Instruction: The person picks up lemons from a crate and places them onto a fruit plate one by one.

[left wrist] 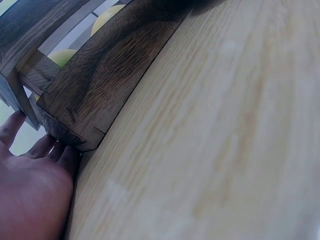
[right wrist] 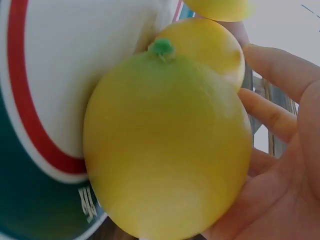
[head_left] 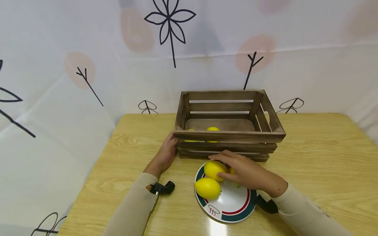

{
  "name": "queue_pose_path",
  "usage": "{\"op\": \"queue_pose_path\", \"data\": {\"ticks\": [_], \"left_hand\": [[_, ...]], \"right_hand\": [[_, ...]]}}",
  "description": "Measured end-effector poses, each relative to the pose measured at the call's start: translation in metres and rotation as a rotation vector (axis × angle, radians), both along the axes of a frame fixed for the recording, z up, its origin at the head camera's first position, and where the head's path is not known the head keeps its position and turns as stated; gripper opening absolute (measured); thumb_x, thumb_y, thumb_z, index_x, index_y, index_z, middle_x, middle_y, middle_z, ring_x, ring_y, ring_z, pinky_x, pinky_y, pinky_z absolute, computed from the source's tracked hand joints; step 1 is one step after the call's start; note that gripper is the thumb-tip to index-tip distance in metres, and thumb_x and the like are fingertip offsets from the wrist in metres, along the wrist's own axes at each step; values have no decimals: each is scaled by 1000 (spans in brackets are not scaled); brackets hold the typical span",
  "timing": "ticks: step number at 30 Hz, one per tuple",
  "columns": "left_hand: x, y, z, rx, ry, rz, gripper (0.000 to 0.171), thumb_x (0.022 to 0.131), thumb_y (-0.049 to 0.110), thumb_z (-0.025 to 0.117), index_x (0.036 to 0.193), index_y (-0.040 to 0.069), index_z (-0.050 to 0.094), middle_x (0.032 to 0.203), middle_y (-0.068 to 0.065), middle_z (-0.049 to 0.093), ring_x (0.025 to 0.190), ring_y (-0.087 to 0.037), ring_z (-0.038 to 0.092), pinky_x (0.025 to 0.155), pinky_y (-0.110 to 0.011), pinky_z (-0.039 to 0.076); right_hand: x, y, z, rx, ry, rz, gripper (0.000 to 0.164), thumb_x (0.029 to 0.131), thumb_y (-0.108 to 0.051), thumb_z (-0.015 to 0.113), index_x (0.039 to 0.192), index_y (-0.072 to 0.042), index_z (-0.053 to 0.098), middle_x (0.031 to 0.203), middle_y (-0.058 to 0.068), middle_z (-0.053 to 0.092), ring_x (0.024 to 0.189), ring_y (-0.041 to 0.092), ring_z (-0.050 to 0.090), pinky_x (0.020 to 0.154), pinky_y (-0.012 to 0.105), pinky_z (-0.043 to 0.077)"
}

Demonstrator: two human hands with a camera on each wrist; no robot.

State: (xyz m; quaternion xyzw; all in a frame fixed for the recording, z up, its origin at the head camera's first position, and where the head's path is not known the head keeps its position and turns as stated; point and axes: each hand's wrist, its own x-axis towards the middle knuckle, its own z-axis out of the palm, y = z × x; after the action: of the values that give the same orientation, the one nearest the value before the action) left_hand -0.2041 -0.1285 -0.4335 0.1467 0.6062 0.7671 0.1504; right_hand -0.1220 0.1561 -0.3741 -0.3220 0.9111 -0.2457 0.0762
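Observation:
My right hand (head_left: pixel 240 170) reaches over a plate (head_left: pixel 236 214) with its thumb and fingers spread about a yellow lemon (head_left: pixel 213 169). In the right wrist view the thumb (right wrist: pixel 275 67) meets that lemon's edge, and another lemon (right wrist: pixel 167 145) with a green stem tip fills the foreground. A third lemon (head_left: pixel 207 188) lies at the plate's left side. My left hand (head_left: pixel 166 152) rests against the left end of a brown slatted wooden crate (head_left: pixel 227 136), its fingertips touching the wood in the left wrist view. Inside the crate, lemons (head_left: pixel 212 128) show through the slats.
Both crate and plate stand on a light wood-grain table (head_left: pixel 319 164), the plate just in front of the crate. A white cloth (head_left: pixel 206 72) with plant drawings hangs behind the table. Black straps (head_left: pixel 162 187) sit on the wrists.

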Motion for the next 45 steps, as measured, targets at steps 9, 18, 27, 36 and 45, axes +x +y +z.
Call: {"op": "queue_pose_path", "data": {"ticks": [9,18,27,36,45], "left_hand": [[1,0,-1,-1,12,-5,61,95,38,43,148,27,13,155,-5,8,142,-18,10,114,-42,5],[6,4,-7,19,-8,-14,54,97,31,40,147,27,17,154,-6,12,140,-19,13,113,-42,8],[4,2,-5,1,32,0,51,97,28,38,145,26,23,151,-6,20,137,-19,22,113,-42,13],[1,0,-3,-17,26,-4,50,97,30,41,144,27,25,147,-2,25,136,-19,25,111,-41,17],[-2,-5,-6,-48,54,22,50,96,30,40,144,30,25,148,-3,25,135,-20,25,111,-40,19]], "right_hand": [[5,9,23,26,122,-8,48,89,-34,58,135,-33,44,124,-7,52,98,9,58,79,28,51],[20,20,43,-59,348,-5,44,85,-24,65,126,-35,52,119,-12,56,99,6,59,79,28,52],[23,19,67,-291,608,117,36,81,-14,67,117,-18,63,115,-5,60,94,4,58,70,8,44],[16,22,113,-248,740,203,37,95,-36,41,113,-15,65,106,-1,62,75,3,54,59,6,40],[-6,23,148,-61,735,208,33,95,-38,45,116,-21,62,110,-3,60,67,1,52,54,9,38]]}}
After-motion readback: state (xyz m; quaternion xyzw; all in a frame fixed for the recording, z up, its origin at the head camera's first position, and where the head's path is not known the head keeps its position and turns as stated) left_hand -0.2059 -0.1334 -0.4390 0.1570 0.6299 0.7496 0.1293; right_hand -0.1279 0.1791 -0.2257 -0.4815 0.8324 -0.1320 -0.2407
